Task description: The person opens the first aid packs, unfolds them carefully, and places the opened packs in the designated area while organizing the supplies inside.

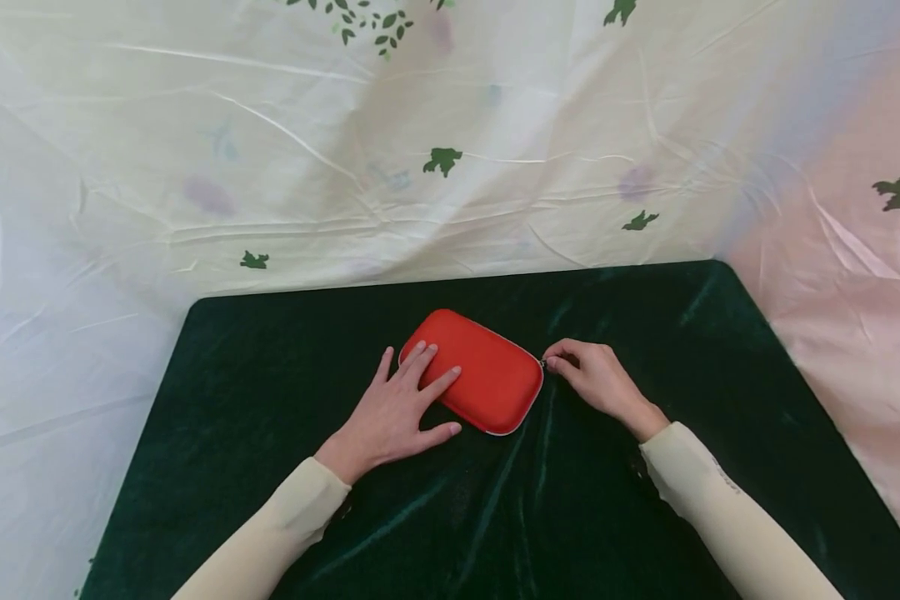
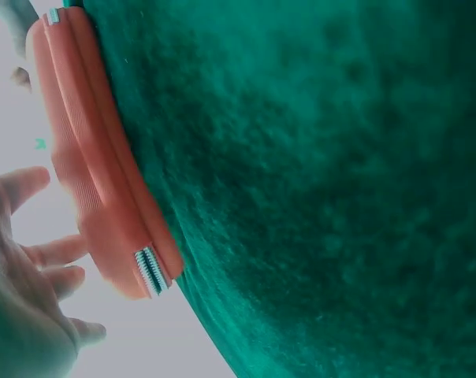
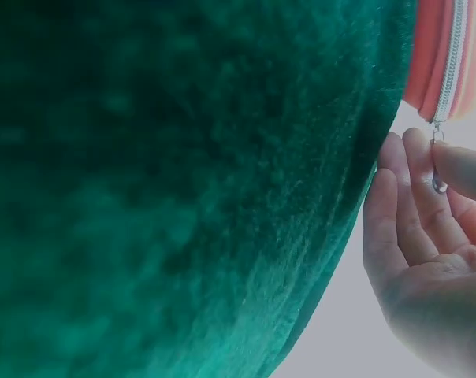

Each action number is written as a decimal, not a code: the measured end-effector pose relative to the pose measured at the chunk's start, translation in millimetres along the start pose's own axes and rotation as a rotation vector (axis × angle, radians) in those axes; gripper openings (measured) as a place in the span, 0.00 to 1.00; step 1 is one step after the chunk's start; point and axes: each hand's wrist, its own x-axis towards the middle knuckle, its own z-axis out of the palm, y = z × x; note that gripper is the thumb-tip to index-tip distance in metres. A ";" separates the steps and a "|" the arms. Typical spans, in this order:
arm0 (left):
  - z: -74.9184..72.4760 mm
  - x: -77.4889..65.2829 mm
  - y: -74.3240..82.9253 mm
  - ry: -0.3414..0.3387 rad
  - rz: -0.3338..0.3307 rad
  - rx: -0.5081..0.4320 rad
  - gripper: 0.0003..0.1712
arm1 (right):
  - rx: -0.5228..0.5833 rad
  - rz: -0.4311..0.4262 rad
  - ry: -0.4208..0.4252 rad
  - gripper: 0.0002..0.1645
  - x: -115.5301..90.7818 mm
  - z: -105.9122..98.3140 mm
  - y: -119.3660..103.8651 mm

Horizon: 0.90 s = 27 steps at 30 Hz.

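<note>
A red zippered case (image 1: 487, 367) with rounded corners lies at a slant on the dark green cloth. My left hand (image 1: 393, 412) rests on its left end, fingers spread over the lid and thumb off the near side. At the case's right corner, my right hand (image 1: 596, 375) pinches a small metal zipper pull (image 3: 439, 183) between thumb and fingers. Silver zipper teeth (image 3: 455, 59) run along the case's side in the right wrist view. In the left wrist view, a stretch of zipper (image 2: 150, 270) shows at one end of the case, near the left fingertips.
Dark green velvet cloth (image 1: 270, 358) covers the table, with creases running toward the near side. Behind it hangs a pale curtain (image 1: 307, 167) printed with green leaves. More curtain fabric, pinkish in tone, closes off the right side.
</note>
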 end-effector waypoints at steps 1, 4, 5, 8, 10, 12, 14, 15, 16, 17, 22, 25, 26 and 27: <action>-0.2 -0.9 1.2 0.005 0.004 0.004 0.48 | -0.004 0.002 -0.003 0.09 2.7 0.4 0.3; -1.5 -2.7 4.2 0.026 0.006 0.017 0.47 | -0.016 -0.002 -0.012 0.09 10.3 1.5 0.0; -2.0 -2.6 4.8 0.034 0.006 0.020 0.46 | -0.017 -0.004 -0.015 0.09 12.4 1.7 -0.5; -3.6 1.1 5.1 0.060 -0.007 0.028 0.44 | -0.024 -0.012 -0.020 0.09 17.6 2.2 -2.0; -3.9 6.8 3.9 0.079 -0.001 0.024 0.44 | -0.027 -0.015 -0.026 0.09 20.1 2.9 -3.1; -3.9 14.0 2.5 0.076 0.016 0.009 0.45 | -0.030 -0.012 -0.029 0.09 22.0 4.1 -4.0; -3.4 22.6 1.5 0.047 0.043 -0.005 0.49 | -0.033 -0.003 -0.033 0.09 22.4 4.2 -4.0; -3.0 26.4 0.9 0.021 0.056 -0.013 0.51 | -0.034 0.001 -0.035 0.09 22.5 4.4 -4.1; -2.8 29.4 0.4 -0.007 0.067 -0.019 0.52 | -0.034 0.006 -0.038 0.09 22.4 4.5 -4.0; -2.5 31.6 -0.2 -0.036 0.073 -0.025 0.53 | -0.036 0.010 -0.042 0.10 22.1 4.6 -3.9; 1.0 35.2 -3.5 -0.108 0.081 -0.032 0.50 | -0.041 0.017 -0.058 0.10 17.7 2.6 -2.5; 3.3 34.0 -3.9 -0.104 0.078 -0.029 0.49 | -0.030 0.010 -0.064 0.10 14.0 0.6 -2.1; 3.7 33.1 -3.4 -0.100 0.079 -0.030 0.49 | -0.026 0.005 -0.066 0.11 13.0 0.1 -2.1; 4.0 32.3 -2.7 -0.098 0.079 -0.032 0.49 | -0.022 0.001 -0.068 0.11 11.9 -0.5 -2.2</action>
